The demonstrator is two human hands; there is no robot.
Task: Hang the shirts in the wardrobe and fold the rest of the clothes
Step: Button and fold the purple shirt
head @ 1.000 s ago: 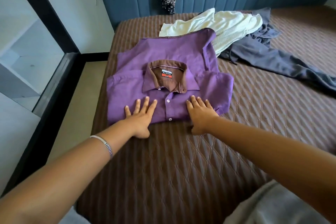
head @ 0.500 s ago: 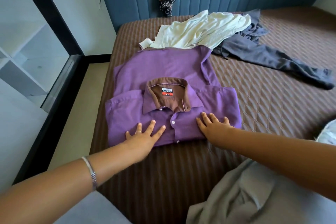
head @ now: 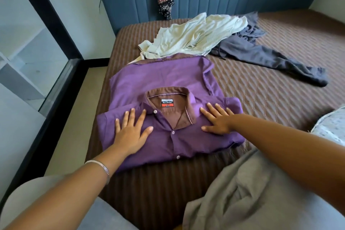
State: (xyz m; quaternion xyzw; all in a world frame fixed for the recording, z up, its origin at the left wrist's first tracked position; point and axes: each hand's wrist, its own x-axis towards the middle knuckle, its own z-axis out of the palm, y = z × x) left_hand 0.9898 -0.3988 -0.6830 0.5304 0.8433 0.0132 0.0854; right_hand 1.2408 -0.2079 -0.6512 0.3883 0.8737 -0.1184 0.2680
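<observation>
Bare brown quilted bed [head: 261,87] lies to the right of the purple shirt [head: 164,80], wide enough for a hand to pass between it and the grey trousers [head: 270,58] farther off. The far side is crowded: a cream garment [head: 194,37] touches the shirt's far edge. A strip of bare cover runs along the near edge. Near right, grey cloth [head: 252,192] overlaps the bed. Left, the bed ends at the floor [head: 74,117].
</observation>
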